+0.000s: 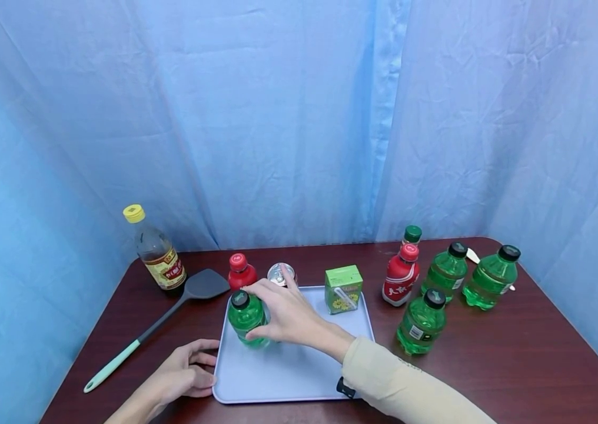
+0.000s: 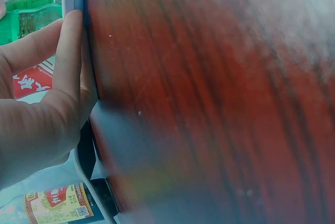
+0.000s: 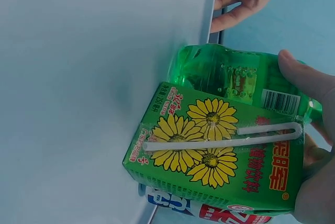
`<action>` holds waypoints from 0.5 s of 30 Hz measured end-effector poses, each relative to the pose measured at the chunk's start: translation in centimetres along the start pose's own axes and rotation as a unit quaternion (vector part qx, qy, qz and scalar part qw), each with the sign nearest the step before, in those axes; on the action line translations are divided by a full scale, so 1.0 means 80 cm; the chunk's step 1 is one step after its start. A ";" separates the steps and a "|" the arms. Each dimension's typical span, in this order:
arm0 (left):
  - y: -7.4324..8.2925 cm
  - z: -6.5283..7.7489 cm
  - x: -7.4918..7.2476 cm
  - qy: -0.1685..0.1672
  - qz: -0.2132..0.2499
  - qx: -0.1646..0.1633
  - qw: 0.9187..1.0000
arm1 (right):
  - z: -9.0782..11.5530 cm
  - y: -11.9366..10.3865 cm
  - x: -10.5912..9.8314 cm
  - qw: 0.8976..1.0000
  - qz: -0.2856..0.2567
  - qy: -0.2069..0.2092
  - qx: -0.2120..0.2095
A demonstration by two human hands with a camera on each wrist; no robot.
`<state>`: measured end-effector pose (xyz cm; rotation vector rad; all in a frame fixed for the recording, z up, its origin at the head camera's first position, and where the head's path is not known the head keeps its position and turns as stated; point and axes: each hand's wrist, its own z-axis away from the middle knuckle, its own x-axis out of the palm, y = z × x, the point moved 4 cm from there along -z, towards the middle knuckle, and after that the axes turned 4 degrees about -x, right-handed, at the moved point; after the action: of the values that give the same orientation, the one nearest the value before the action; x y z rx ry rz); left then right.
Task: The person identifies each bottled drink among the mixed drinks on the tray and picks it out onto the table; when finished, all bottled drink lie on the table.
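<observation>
A light purple tray (image 1: 299,377) lies on the dark red table. My right hand (image 1: 291,315) grips a green bottle (image 1: 246,320) with a black cap, which stands upright at the tray's left side; its thumb (image 3: 303,72) lies along the bottle near the cap. My left hand (image 1: 185,372) rests at the tray's left edge, with fingertips (image 2: 73,22) touching the rim. A green drink carton (image 1: 344,290) with a white straw stands at the tray's back right. Behind the tray, partly hidden, are a red-capped bottle (image 1: 241,272) and a can (image 1: 281,274).
Left of the tray lie a grey spatula (image 1: 172,312) and a yellow-capped sauce bottle (image 1: 158,256). To the right stand a red bottle (image 1: 401,277), a green-capped bottle (image 1: 412,234) behind it, and several green bottles (image 1: 422,325). A white utensil (image 1: 472,255) is partly hidden there.
</observation>
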<state>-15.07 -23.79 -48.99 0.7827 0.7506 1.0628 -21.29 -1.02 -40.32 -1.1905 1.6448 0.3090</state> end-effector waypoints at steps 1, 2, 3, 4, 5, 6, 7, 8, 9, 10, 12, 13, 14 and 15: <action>0.001 -0.001 0.001 -0.001 0.000 -0.001 1.000 | 0.000 0.000 0.000 1.000 0.004 0.000 -0.002; 0.001 -0.001 0.001 -0.001 -0.001 -0.002 1.000 | 0.000 0.001 0.000 1.000 0.006 0.000 -0.003; 0.002 -0.001 0.001 0.000 -0.001 -0.004 1.000 | 0.000 0.001 0.000 1.000 0.008 0.000 -0.005; 0.002 -0.002 0.001 0.002 -0.003 -0.006 1.000 | 0.000 0.001 0.000 1.000 0.011 0.000 -0.006; 0.003 -0.002 0.001 0.002 -0.003 -0.008 1.000 | 0.000 0.001 0.001 1.000 0.011 -0.001 -0.007; 0.003 -0.002 0.001 0.003 -0.004 -0.010 1.000 | 0.001 0.001 0.001 1.000 0.010 -0.002 -0.007; 0.003 -0.002 0.001 0.002 -0.005 -0.011 1.000 | 0.001 0.001 0.001 1.000 0.009 -0.003 -0.007; 0.002 -0.002 0.001 0.002 -0.005 -0.012 1.000 | 0.002 0.001 0.001 1.000 0.007 -0.003 -0.008; 0.002 -0.002 0.001 0.001 -0.005 -0.012 1.000 | 0.002 0.001 0.001 1.000 0.006 -0.003 -0.011; 0.003 -0.002 0.001 -0.001 -0.005 -0.014 1.000 | 0.002 0.001 0.001 1.000 0.003 -0.001 -0.015; 0.003 -0.002 0.001 -0.004 -0.006 -0.017 1.000 | 0.003 0.001 0.001 1.000 -0.004 0.002 -0.029; 0.003 -0.002 0.000 -0.005 -0.006 -0.019 1.000 | 0.003 0.000 0.001 0.999 -0.008 0.005 -0.038; 0.004 -0.002 0.000 -0.006 -0.007 -0.020 1.000 | 0.003 0.000 0.000 0.999 -0.013 0.007 -0.048; 0.004 -0.002 -0.001 -0.005 -0.007 -0.021 1.000 | 0.003 0.000 0.000 0.998 -0.016 0.008 -0.060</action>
<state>-15.39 -23.73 -48.80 0.7466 0.7218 1.0584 -21.15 -0.81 -40.43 -1.3095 1.6384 0.3835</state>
